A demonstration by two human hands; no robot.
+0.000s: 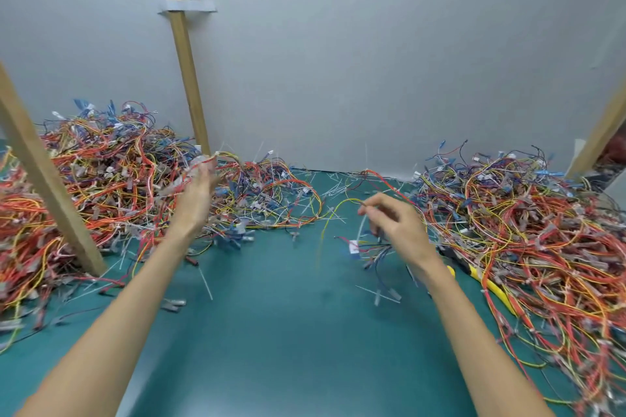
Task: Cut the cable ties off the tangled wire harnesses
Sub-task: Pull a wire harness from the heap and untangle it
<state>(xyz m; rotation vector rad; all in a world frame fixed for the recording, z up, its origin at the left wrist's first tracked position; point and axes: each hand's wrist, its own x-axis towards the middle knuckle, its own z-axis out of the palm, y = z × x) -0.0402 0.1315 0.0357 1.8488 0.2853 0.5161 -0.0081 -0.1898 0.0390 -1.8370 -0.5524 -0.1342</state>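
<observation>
Right hand (396, 223): fingers curled, fingertips pinching the yellow wire of a small harness (371, 249). The harness hangs from the hand toward 7 o'clock, just above the green mat (288, 332).

Left hand (198, 195): raised, blurred, fingers extended. A taped wire bundle (194, 167) lies against its fingertips at 12 o'clock; no grip can be confirmed.

Left pile (101, 179) of harnesses lies at 9 o'clock of the left hand. Right pile (525, 230) lies at 3 o'clock of the right hand. Yellow-handled cutters (491, 288) rest on the mat at 4 o'clock of the right wrist.
</observation>
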